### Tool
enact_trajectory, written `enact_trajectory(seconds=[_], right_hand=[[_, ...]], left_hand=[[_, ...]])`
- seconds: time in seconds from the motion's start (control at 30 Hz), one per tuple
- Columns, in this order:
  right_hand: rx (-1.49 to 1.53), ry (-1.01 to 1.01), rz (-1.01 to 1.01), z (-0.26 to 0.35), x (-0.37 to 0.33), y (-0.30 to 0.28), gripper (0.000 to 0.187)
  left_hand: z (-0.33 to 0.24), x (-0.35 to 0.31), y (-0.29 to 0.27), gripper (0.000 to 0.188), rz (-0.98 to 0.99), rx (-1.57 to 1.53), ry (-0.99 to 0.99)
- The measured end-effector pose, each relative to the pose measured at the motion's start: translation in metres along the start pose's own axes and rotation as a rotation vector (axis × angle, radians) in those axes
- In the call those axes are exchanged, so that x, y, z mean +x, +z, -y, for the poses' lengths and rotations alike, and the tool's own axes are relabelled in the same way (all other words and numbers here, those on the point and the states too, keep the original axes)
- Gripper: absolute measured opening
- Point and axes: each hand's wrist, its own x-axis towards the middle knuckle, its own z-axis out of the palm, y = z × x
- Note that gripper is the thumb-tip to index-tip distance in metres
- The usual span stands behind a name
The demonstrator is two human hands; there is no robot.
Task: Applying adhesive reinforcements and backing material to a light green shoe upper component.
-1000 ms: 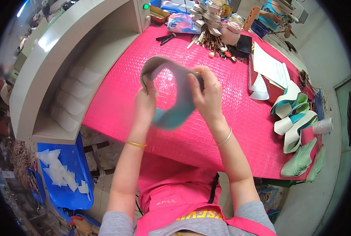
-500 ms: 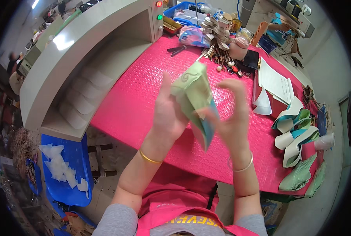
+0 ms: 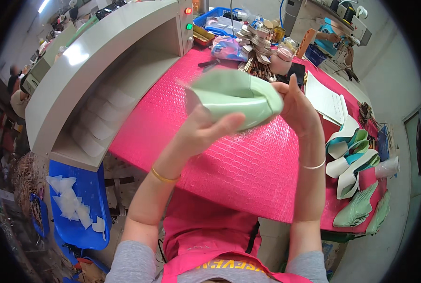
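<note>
A pale green, glossy shoe upper [image 3: 234, 101] is raised above the pink table, its rounded toe end pointing right. Around its left part is my left hand [image 3: 206, 132], closed on it with the thumb lying along the near side. At the toe end my right hand [image 3: 302, 111] grips the edge with its fingers; its fingertips are partly hidden behind the upper. Motion blurs the upper's left edge.
A grey machine [image 3: 102, 70] with an arched opening holds several pale pieces on the left. Below it stands a blue stool [image 3: 97, 188] with white scraps. On the pink table [image 3: 248, 174], several uppers [image 3: 356, 167] and stacked green pieces [image 3: 356, 207] lie right, near a notepad [image 3: 323, 99].
The upper has turned from upright to lengthwise, its toe now at the right and its green outside showing. My right hand has moved right and closed on the toe end.
</note>
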Motion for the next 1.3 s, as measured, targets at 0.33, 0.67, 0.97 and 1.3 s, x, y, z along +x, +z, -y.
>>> enact_trajectory(seconds=[0.33, 0.67, 0.97, 1.3], right_hand=[[-0.623, 0.148, -0.113, -0.014, 0.011, 0.012, 0.025], [-0.849, 0.110, -0.162, -0.018, 0.022, 0.018, 0.027], [-1.050, 0.081, -0.084, -0.010, 0.014, 0.025, 0.031], [-1.868, -0.295, 0.638, 0.017, -0.030, 0.017, 0.029]], left_hand=[[0.089, -0.041, 0.050, 0.041, 0.006, -1.084, -0.098], [0.073, -0.049, 0.059, 0.029, -0.219, -1.194, -0.075], [0.068, -0.061, 0.069, 0.036, -0.385, -1.257, -0.165], [0.136, -0.068, 0.058, 0.042, -0.270, -0.970, -0.598]])
